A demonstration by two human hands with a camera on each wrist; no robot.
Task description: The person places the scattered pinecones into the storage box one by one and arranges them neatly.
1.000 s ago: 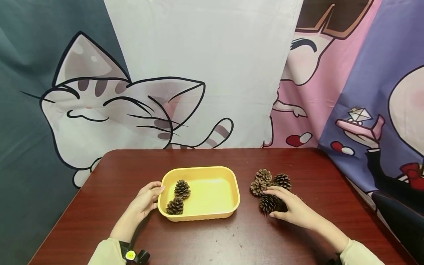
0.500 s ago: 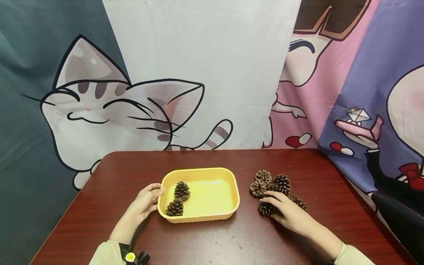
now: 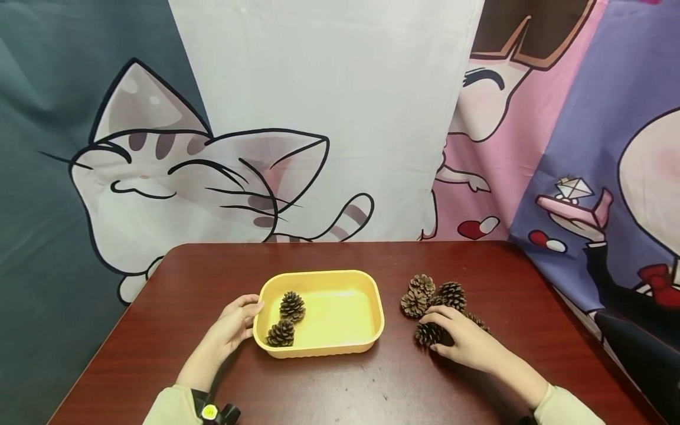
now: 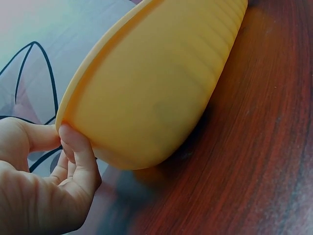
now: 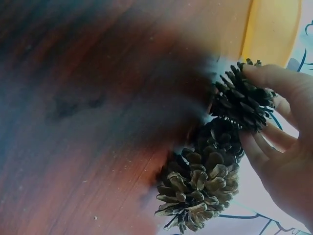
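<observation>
While the left hand (image 3: 234,321) grips the left end of a yellow plastic tray (image 3: 345,316) near the middle of the head view, the right hand (image 3: 462,336), at lower right, pinches a dark pine cone (image 3: 427,334) at the near side of a cluster. In the right wrist view, that pine cone sits at right of the frame with the thumb across its top and fingers opposite; a spread-scaled pine cone (image 5: 200,186) lies below it. Whether the pinched pine cone is clear of the tabletop (image 3: 393,389) is hard to tell, as shadow blurs that spot.

Two more pine cones, an upper one (image 3: 292,306) and a lower one (image 3: 280,333), rest inside the tray at its left end.

The step in hand looks like taking one pine cone out of the cluster. To do it well, the thumb and fingers should bear on the firm core, not just the scale tips, which could bend or snap. A straight, slow lift seems best, because the scales could hook a neighbour and drag it along. The left hand's pinch on the rim needs only enough force to steady the tray without tilting it.
</observation>
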